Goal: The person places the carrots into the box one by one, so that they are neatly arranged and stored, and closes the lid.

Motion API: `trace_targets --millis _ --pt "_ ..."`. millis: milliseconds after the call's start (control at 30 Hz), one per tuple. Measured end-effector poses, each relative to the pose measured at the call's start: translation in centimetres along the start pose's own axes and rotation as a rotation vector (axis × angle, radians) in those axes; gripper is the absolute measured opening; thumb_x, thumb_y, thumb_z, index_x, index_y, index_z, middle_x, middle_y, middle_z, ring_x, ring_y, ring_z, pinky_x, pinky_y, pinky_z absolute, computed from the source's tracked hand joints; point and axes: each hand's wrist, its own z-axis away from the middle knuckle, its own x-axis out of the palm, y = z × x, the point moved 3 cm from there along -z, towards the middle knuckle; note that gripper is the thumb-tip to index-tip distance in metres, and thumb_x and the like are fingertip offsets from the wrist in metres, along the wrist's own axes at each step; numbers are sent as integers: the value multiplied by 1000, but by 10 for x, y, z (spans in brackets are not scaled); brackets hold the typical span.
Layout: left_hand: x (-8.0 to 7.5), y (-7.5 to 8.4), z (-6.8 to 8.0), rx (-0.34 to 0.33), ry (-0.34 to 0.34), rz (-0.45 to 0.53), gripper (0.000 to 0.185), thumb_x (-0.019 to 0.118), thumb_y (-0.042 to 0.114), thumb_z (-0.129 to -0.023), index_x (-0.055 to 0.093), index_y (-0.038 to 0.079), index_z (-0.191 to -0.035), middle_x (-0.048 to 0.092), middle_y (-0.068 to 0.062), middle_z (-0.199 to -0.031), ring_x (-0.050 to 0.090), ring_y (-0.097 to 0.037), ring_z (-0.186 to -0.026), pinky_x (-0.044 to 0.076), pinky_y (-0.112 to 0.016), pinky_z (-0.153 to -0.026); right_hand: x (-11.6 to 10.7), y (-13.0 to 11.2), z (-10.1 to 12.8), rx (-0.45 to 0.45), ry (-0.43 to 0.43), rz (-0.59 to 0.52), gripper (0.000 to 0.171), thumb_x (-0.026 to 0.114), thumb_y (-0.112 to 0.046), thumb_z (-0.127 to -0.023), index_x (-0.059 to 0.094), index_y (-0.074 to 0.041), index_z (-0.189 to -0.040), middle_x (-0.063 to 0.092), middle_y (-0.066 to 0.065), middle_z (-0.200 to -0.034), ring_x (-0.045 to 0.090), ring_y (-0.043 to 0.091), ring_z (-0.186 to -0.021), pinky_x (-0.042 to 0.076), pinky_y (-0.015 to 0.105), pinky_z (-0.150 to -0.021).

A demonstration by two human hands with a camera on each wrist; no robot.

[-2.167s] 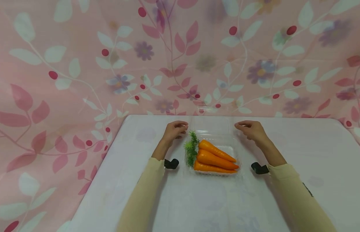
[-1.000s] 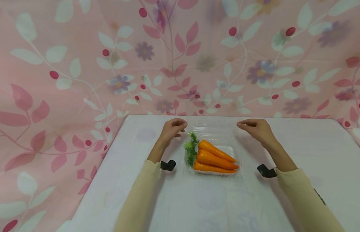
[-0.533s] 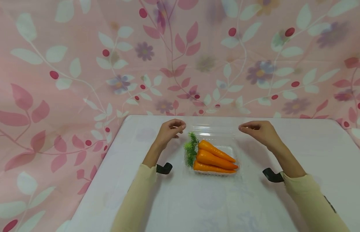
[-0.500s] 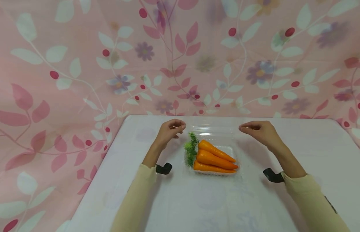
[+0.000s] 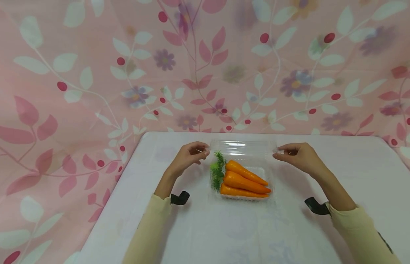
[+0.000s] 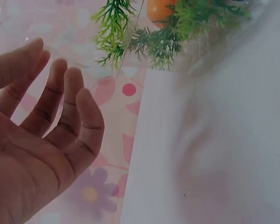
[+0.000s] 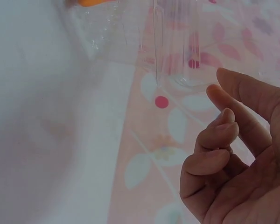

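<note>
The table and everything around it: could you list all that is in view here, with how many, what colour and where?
Orange carrots: three, orange with green leafy tops, lying side by side in the tray.
Clear plastic clamshell tray: one, transparent, at the table's middle, with its lid raised at the far side.
White table: one, white, in the foreground.
Floral curtain: one, pink with leaves and flowers, behind the table.
Left hand: one, pinching the lid's left corner.
Right hand: one, pinching the lid's right corner.
Sleeves: two, cream.

Right hand [image 7: 238, 154] pinches the clear lid [image 7: 172, 42] beside the table edge
</note>
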Motion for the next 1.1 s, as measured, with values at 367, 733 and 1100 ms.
trace_targets --millis 367,733,1100 --pt "-4 -2 13 2 -241 -21 29 67 11 -94 63 0 -121 63 -14 -112 60 -34 -92 52 -59 -75 2 1 8 -68 -108 73 28 79 -27 -86 73 -9 -108 55 4 -81 52 19 -69 39 26 -53" --pt "-2 -8 21 -29 -393 -50 39 72 11 -91 56 7 -126 57 -19 -108 61 -42 -93 52 -56 -75 12 9 11 -103 -171 34 33 83 -28 -82 68 -13 -107 52 3 -79 51 19 -68 40 26 -54" --pt "1 -12 31 -100 -480 -8 53 74 8 -88 48 11 -134 46 -32 -117 61 -37 -90 51 -60 -79 18 13 13 -153 -192 18 39 84 -27 -81 64 -10 -110 52 3 -79 51 18 -67 41 25 -55"
